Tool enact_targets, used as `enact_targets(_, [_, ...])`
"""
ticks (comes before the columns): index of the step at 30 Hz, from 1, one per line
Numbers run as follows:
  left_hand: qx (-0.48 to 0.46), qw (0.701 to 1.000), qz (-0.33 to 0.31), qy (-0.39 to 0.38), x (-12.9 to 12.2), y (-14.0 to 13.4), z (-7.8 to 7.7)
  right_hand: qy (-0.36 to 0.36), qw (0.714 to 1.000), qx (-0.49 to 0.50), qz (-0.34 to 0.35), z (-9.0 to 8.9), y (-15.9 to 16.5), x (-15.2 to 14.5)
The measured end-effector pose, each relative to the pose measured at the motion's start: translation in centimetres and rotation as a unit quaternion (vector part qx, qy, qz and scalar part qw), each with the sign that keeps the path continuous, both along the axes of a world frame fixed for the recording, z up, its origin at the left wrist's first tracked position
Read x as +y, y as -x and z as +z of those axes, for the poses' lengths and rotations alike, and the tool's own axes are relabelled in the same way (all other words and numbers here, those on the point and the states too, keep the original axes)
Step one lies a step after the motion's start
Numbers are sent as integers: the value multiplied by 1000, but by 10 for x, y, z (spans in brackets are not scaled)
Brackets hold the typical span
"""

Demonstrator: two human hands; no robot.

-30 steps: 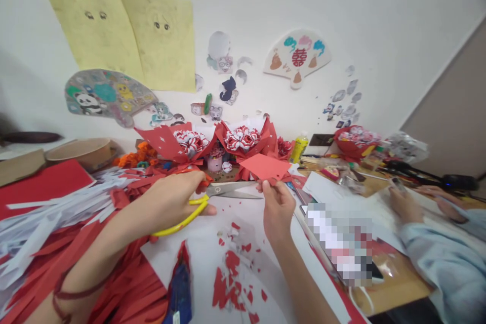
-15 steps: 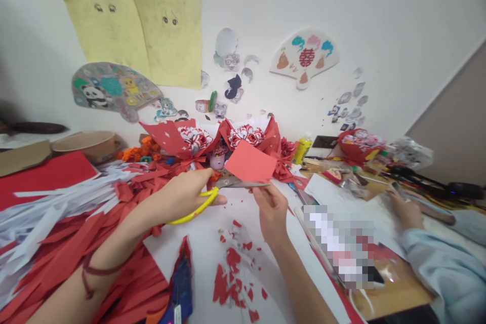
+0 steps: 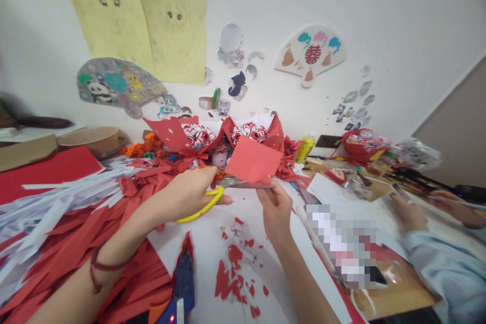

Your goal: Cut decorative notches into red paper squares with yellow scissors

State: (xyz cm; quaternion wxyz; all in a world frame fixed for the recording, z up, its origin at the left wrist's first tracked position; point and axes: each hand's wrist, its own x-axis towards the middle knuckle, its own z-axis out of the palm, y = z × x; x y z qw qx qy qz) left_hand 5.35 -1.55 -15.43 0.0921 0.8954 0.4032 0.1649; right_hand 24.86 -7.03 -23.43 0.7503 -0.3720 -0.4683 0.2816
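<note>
My left hand (image 3: 199, 187) is closed round the yellow handles of a pair of scissors (image 3: 203, 210). Their metal blades point right, along the lower edge of a square of red paper (image 3: 254, 159). With thumb and fingers, my right hand (image 3: 276, 207) pinches that paper at its lower right corner, close to the blade tips. The paper stands tilted up in front of the bouquets. Below both hands, small red paper scraps (image 3: 235, 258) lie scattered on a white sheet (image 3: 205, 283). Whether the blades are cutting into the paper, I cannot make out.
Red and white paper strips (image 3: 94, 223) heap up on the left. A blue tool (image 3: 182, 283) lies near the front. Red-wrapped bouquets (image 3: 201, 136) line the wall beside a yellow bottle (image 3: 306, 148). At right, a co-worker's hands (image 3: 410, 210) work close by.
The whole view has shifted slightly, so most things sit a little further right. My hands keep their holds on the scissors and red paper. The co-worker's farther hand shows more.
</note>
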Motion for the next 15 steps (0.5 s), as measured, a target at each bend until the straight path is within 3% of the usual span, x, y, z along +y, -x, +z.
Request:
enact_targets(6, [26, 999, 5, 29, -2, 0, 6, -7, 1000, 1, -4, -2, -1, 0])
enact_targets(15, [33, 999, -5, 31, -2, -2, 2, -18, 1000, -16, -5, -7, -2, 2])
